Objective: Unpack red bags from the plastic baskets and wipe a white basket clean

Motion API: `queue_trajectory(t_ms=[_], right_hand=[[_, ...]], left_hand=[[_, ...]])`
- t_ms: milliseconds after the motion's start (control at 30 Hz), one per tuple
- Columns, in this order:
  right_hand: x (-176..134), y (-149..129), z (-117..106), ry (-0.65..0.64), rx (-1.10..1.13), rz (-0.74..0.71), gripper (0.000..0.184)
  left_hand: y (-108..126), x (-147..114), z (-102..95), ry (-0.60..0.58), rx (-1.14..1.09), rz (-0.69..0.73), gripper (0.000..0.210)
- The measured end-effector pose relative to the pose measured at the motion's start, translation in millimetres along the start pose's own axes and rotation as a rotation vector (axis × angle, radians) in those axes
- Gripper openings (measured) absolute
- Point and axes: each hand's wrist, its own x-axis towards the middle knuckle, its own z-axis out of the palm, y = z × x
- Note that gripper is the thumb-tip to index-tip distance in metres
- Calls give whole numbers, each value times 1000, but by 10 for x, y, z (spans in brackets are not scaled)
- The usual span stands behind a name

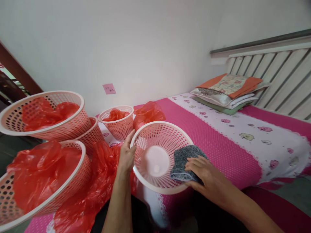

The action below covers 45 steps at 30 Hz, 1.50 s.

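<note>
A round pink plastic basket (158, 161) with lattice sides is tilted toward me, its solid bottom showing inside. My left hand (127, 152) grips its left rim, thumb over the edge and fingers along the outside. In my right hand (199, 170) is a folded grey cloth (186, 160), pressed over the basket's right rim and inner wall. The fingertips of that hand lie on top of the cloth, the thumb below the rim. Nothing else lies inside this basket.
Left stand several pink baskets (85, 106) holding red plastic bags (46, 174). Another small basket (121, 127) and a red bag (149, 113) sit by the wall. Folded cushions (228, 87) lie on the pink patterned bedsheet (194, 129), near a white radiator (279, 77).
</note>
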Motion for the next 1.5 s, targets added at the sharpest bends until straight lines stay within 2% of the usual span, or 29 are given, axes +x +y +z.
queue_trajectory(t_ms=[100,200,300,367,467,567,700,767,833,1000,1133,1233,1333,1400,1500], right_hand=[[28,-52,-85,17,17,41,20],[-17,-65,-53,61,26,45,22],[-101,-36,87,75,-35,-5,51],[-135,-3,191,93,-114,-35,60],[-127,36,253,125,-172,-81,54],[-81,34,143,121,-109,-77,41],[-24,-35,-98,78,44,124,25],[0,-80,-144,68,84,208,20],[19,-120,-115,44,96,234,18],[28,-207,15,-64,147,192,25],[49,-256,-60,-73,478,302,17],[109,-242,-87,96,789,454,3],[199,-230,-15,308,1173,678,26],[265,-245,56,362,1412,824,40],[351,-278,161,416,1568,929,46]], left_hand=[[24,-15,15,-7,-4,13,75],[14,-19,21,-16,-42,9,77],[-9,-14,26,1,-45,2,79],[-14,-12,36,14,-41,2,79],[2,-17,58,22,-22,17,76],[29,-30,71,27,26,24,74],[37,-34,65,12,28,1,78],[31,-31,65,28,38,-26,77],[35,-33,76,25,59,-41,71],[117,-69,144,-71,97,-17,56],[139,-84,166,-89,59,-37,54],[108,-78,163,-87,34,-67,52],[92,-77,179,-77,35,-62,49],[101,-84,200,-80,47,-47,47],[124,-98,225,-88,81,-47,47]])
